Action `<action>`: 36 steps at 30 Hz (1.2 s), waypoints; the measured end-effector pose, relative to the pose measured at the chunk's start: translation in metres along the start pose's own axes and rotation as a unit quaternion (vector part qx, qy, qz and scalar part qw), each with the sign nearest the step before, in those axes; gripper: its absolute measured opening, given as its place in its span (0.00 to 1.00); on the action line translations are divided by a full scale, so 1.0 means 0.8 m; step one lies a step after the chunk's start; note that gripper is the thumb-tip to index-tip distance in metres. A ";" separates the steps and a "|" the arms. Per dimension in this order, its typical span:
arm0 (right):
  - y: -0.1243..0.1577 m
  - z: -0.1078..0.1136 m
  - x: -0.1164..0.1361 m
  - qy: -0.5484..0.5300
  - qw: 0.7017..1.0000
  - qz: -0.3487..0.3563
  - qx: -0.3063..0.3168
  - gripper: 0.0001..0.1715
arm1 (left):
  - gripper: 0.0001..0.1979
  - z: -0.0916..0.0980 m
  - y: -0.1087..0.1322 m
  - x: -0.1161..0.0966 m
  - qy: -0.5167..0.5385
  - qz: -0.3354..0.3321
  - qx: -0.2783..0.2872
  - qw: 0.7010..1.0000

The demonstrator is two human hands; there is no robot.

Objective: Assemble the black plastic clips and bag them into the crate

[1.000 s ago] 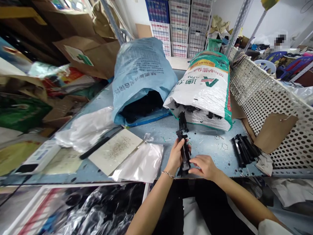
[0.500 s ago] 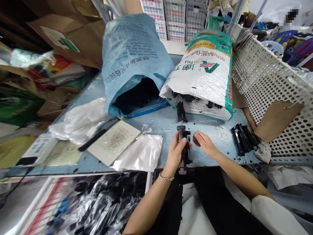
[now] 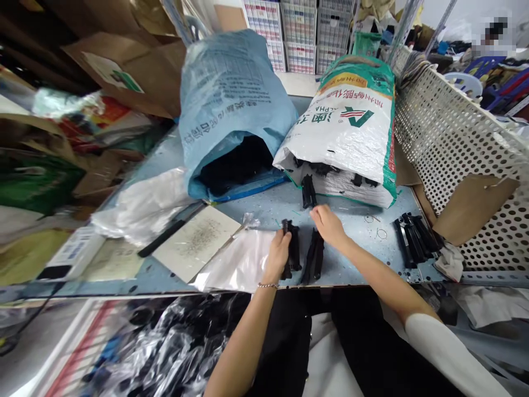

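My left hand [image 3: 278,249] is closed around a long black plastic part [image 3: 293,249] near the table's front edge, beside a clear plastic bag [image 3: 239,263]. A second black part [image 3: 314,261] lies on the table just right of it. My right hand [image 3: 328,223] hovers above that second part's far end, fingers loosely curled, reaching toward another black part [image 3: 308,192] that pokes out of the white and green sack [image 3: 351,135]. Nothing shows inside my right hand.
A blue sack [image 3: 231,105] full of black parts lies open at the back left. A row of black parts [image 3: 415,238] sits at the right by a perforated white panel [image 3: 454,149]. Paper sheets [image 3: 196,240], cardboard and crates surround the blue table [image 3: 355,259].
The upright black piece held by both hands is now two parts: one laid on the table, one moved left in my left hand. My right hand let go and reached forward toward the white sack.
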State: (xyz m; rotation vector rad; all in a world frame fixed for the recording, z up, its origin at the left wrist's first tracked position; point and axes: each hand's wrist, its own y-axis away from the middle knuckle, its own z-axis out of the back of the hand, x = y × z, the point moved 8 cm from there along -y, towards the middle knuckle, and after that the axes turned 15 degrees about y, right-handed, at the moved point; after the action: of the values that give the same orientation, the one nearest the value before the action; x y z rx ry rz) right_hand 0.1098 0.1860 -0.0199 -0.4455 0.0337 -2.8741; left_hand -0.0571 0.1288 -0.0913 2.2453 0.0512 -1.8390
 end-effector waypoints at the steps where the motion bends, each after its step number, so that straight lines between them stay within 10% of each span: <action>1: -0.026 -0.003 -0.009 0.039 0.998 -0.044 -0.003 0.19 | 0.16 -0.003 0.001 0.008 -0.029 -0.008 0.008 1.000; 9: -0.089 -0.060 -0.046 0.100 0.984 -0.081 0.122 0.21 | 0.21 -0.026 0.024 0.022 -0.158 -0.105 0.015 0.982; 14: -0.068 -0.065 -0.052 0.090 0.986 -0.053 0.129 0.21 | 0.21 -0.068 -0.054 -0.054 -0.189 -0.185 0.032 0.964; 21: -0.025 -0.024 -0.070 0.065 0.995 -0.025 0.069 0.16 | 0.33 -0.134 -0.162 -0.094 -0.164 -0.073 0.044 0.983; 26: 0.020 0.044 -0.091 0.019 0.998 0.006 -0.062 0.18 | 0.24 -0.130 -0.088 -0.063 -0.042 0.022 0.168 0.985; 31: 0.051 0.090 -0.051 0.021 0.981 0.134 -0.140 0.20 | 0.36 -0.125 0.042 -0.046 0.164 0.143 0.269 0.938; 36: 0.054 0.073 -0.038 -0.192 0.979 0.051 -0.043 0.27 | 0.40 -0.110 0.084 -0.072 0.027 -0.007 0.201 0.979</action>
State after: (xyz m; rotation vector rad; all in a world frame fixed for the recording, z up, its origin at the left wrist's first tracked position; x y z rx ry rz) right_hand 0.1652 0.1521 0.0243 -0.9764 0.1123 -2.6436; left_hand 0.0277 0.0889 -0.0084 2.5600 -0.3246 -1.9358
